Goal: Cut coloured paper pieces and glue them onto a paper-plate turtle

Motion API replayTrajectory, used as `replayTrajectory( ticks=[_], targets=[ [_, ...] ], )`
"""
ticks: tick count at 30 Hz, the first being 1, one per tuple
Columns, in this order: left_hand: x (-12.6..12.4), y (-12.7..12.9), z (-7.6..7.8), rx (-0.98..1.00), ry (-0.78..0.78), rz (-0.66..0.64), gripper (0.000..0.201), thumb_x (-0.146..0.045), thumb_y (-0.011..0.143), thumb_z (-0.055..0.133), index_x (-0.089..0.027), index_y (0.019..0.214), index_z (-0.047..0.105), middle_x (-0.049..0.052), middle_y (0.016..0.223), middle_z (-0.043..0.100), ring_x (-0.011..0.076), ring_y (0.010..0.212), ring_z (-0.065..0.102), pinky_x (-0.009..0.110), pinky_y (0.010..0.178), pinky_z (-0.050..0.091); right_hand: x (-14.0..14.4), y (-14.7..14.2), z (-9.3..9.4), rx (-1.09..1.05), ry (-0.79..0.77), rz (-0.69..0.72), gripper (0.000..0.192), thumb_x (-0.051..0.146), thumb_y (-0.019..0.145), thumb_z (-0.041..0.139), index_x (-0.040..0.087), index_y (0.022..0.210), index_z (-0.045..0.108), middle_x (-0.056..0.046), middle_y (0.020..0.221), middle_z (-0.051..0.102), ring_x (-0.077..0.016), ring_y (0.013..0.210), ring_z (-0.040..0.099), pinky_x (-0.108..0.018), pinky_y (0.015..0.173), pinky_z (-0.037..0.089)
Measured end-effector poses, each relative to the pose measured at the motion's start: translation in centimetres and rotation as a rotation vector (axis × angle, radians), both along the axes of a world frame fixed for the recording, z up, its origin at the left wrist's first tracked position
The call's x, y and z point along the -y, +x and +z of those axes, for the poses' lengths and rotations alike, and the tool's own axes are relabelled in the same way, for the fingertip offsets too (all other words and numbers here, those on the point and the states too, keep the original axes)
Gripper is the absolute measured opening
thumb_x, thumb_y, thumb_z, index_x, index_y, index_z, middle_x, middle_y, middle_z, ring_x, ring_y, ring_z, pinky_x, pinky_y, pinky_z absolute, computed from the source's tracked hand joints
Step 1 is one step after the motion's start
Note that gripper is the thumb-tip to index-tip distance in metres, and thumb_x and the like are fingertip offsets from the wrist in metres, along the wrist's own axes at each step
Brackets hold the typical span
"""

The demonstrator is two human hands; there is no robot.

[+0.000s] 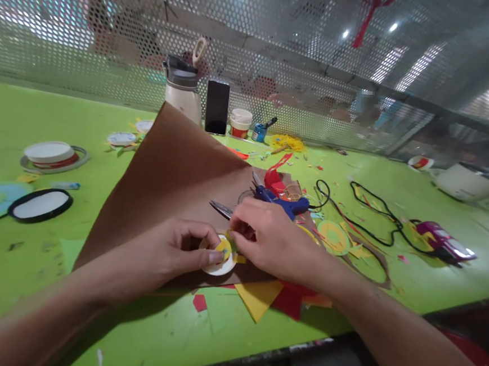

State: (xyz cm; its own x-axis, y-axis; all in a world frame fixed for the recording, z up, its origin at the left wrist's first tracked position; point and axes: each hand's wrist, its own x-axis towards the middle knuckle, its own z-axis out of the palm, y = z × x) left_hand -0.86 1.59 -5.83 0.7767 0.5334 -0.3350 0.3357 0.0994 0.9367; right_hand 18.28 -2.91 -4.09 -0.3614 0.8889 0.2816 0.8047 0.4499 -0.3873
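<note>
Pinching between both hands, left [171, 250] and right [266, 235]: small round white disc [220, 258], yellow-centred, green scrap at edge.

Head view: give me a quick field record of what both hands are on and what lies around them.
left hand: pinches the white disc with a yellow piece on it
right hand: fingertips on the disc's top edge
under the disc: brown paper sheet, one side raised
behind right hand: scissors, blue glue gun
near edge: yellow and red paper scraps
table: green
far back: phone, bottle
</note>
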Motion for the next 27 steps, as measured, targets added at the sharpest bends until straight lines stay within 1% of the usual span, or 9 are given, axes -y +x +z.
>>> replayTrajectory(
  ticks=[2,6,10,12,15,17,22,24,27],
  targets=[
    [0.1,0.0,-0.1,-0.004,0.022,0.012,0.021,-0.041,0.078,0.063,-0.02,0.078,0.065,0.0,0.074,0.062,0.0127,0.064,0.05,0.023,0.056,0.035,0.1,0.0,-0.1,0.048,0.021,0.008,0.009,0.01,0.083,0.054,0.015,0.075,0.056,-0.001,0.075,0.053,-0.0123,0.068,0.046,-0.025,0.061,0.035],
    [0.2,0.0,-0.2,0.004,0.067,0.047,0.027,-0.047,0.072,0.066,-0.02,0.076,0.066,0.001,0.072,0.064,0.0152,0.063,0.052,0.025,0.054,0.038,0.2,0.0,-0.3,0.113,0.046,0.029,0.013,0.011,0.086,0.05,0.015,0.076,0.055,-0.003,0.078,0.053,-0.0138,0.07,0.047,-0.027,0.063,0.035],
    [0.4,0.0,-0.3,0.01,0.072,0.06,0.025,-0.045,0.071,0.067,-0.021,0.074,0.066,0.0,0.071,0.063,0.014,0.061,0.051,0.023,0.051,0.036,0.2,-0.1,-0.7,0.124,0.056,0.025,0.014,0.012,0.087,0.049,0.015,0.076,0.055,-0.003,0.079,0.053,-0.014,0.07,0.047,-0.028,0.063,0.036],
    [0.5,0.0,-0.3,0.0,0.055,0.062,0.023,-0.043,0.072,0.066,-0.021,0.074,0.064,-0.001,0.069,0.061,0.0117,0.057,0.047,0.022,0.048,0.032,0.3,-0.2,-0.8,0.12,0.051,0.013,0.014,0.012,0.088,0.049,0.015,0.076,0.055,-0.003,0.079,0.053,-0.0138,0.07,0.047,-0.028,0.063,0.036],
    [0.6,0.1,-0.1,-0.019,-0.02,0.081,0.022,-0.042,0.073,0.066,-0.02,0.072,0.062,-0.004,0.059,0.052,0.0082,0.049,0.037,0.021,0.043,0.024,0.3,-0.3,-0.9,0.116,0.041,0.007,0.012,0.012,0.087,0.049,0.015,0.077,0.056,-0.004,0.08,0.054,-0.0139,0.07,0.047,-0.028,0.064,0.036],
    [0.7,0.3,0.2,-0.02,-0.06,0.091,0.024,-0.042,0.071,0.068,-0.02,0.07,0.061,-0.006,0.056,0.048,0.0073,0.047,0.033,0.021,0.043,0.022,0.4,-0.2,-0.9,0.115,0.04,0.006,0.012,0.012,0.087,0.049,0.015,0.078,0.056,-0.004,0.08,0.054,-0.0139,0.07,0.047,-0.028,0.064,0.037],
    [0.6,0.4,0.1,0.033,-0.077,0.088,0.021,-0.038,0.07,0.07,-0.018,0.072,0.062,-0.002,0.069,0.059,0.0103,0.059,0.046,0.021,0.052,0.033,0.4,-0.1,-1.0,0.112,0.051,0.011,0.013,0.012,0.087,0.049,0.016,0.076,0.055,-0.003,0.079,0.054,-0.0137,0.069,0.047,-0.027,0.063,0.036],
    [0.6,0.3,0.0,0.028,-0.089,0.083,0.02,-0.036,0.071,0.07,-0.019,0.073,0.062,-0.002,0.07,0.061,0.0111,0.061,0.047,0.022,0.054,0.034,0.4,-0.1,-1.0,0.113,0.047,0.009,0.013,0.012,0.087,0.05,0.016,0.076,0.056,-0.003,0.08,0.054,-0.0138,0.07,0.048,-0.028,0.063,0.036],
    [0.5,0.3,-0.1,0.025,-0.067,0.075,0.018,-0.035,0.072,0.069,-0.019,0.074,0.062,-0.001,0.074,0.063,0.0126,0.065,0.049,0.023,0.057,0.035,0.4,0.0,-0.8,0.108,0.031,0.005,0.01,0.012,0.086,0.052,0.015,0.078,0.057,-0.003,0.081,0.055,-0.0139,0.071,0.048,-0.027,0.063,0.037]
  ],
)
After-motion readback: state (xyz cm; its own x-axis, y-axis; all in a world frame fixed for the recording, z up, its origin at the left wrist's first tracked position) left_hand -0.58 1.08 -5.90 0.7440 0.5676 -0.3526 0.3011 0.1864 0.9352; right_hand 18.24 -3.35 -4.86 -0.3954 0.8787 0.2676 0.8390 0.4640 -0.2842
